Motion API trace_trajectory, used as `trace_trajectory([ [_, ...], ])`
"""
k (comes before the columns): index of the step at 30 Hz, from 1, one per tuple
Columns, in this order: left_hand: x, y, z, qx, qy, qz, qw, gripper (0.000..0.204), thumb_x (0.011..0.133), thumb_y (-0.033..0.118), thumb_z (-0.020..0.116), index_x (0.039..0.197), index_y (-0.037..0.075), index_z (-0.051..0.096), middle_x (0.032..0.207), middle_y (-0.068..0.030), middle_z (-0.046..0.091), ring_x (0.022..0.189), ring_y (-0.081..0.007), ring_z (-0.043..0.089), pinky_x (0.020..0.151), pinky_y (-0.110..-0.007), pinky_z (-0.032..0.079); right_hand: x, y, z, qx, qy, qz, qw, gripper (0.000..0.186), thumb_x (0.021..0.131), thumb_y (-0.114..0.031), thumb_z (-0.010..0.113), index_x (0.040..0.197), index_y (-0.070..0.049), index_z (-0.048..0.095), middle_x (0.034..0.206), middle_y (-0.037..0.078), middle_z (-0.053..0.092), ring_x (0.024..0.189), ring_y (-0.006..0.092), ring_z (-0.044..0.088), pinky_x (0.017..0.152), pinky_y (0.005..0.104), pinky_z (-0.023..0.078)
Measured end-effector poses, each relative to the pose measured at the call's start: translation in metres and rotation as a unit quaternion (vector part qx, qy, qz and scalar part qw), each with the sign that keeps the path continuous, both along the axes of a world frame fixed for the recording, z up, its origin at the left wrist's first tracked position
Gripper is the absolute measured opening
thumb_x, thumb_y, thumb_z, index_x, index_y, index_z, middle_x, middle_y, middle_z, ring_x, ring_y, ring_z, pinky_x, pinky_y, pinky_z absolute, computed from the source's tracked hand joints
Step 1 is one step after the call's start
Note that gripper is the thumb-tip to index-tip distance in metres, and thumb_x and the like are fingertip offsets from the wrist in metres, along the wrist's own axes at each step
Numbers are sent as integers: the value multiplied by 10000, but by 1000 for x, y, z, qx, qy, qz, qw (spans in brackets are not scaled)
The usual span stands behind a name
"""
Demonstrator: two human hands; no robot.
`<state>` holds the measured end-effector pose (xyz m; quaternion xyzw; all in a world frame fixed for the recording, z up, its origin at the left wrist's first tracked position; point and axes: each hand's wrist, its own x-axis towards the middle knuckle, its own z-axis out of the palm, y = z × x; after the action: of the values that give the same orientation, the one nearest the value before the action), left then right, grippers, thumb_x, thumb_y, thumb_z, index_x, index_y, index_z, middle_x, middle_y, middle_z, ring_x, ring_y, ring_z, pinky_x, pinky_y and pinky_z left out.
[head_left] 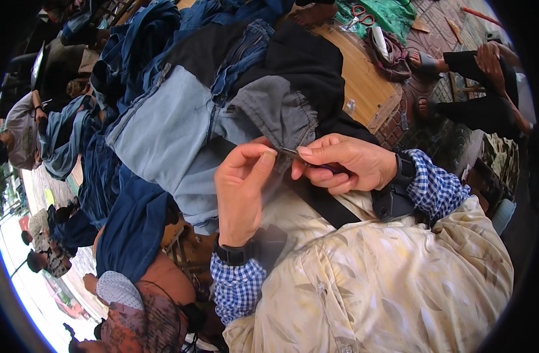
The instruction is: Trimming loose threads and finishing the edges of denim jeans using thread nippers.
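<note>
The cream garment (369, 282) of the person fills the lap, and a black strap (329, 207) crosses it just below the hands. The left hand (241, 188) has its thumb and fingers pressed together, pinching the lower edge of the grey cloth (275, 106). The right hand (343, 163) has its fingers closed around a small dark tool (334, 169); its metal tip meets this edge, between the two hands. Whether the tip touches the cloth or goes into it, I cannot tell.

The grey cloth lies over the black cloth (304, 56), and light denim (163, 132) spreads to the left, so the left side has little open room. To the right of the black cloth, a bare strip of the wooden counter (363, 70) shows, with its corner edge near a maroon bag (393, 67). A white roll (380, 42) stands out of this bag; print on it is too small to read.

Farther, red-handled scissors (361, 16) lie by a green sheet (393, 17). Blue jeans (134, 53) are heaped at the upper left and block that side. A seated person (487, 88) in sandals is at the right, and other people (22, 132) sit along the left.
</note>
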<state>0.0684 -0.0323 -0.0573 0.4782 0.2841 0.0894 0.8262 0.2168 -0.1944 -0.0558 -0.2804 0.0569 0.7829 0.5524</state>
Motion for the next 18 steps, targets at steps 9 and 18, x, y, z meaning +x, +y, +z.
trace_trajectory([
  [9,-13,24,29,162,-13,70,984,81,976,47,570,993,-23,607,1108,-162,655,1016,-225,653,939,-368,527,1,-4,-9,31,32,-41,998,318,1043,-295,487,1014,-4,612,639,-37,390,488,27,272,396,179,229],
  [18,-67,56,57,544,370,94,747,115,933,77,649,957,-34,637,806,-52,629,725,-100,600,707,-253,507,23,-19,-8,21,-70,-146,987,404,1034,-401,479,1063,-11,583,699,-50,368,520,37,288,417,201,229],
])
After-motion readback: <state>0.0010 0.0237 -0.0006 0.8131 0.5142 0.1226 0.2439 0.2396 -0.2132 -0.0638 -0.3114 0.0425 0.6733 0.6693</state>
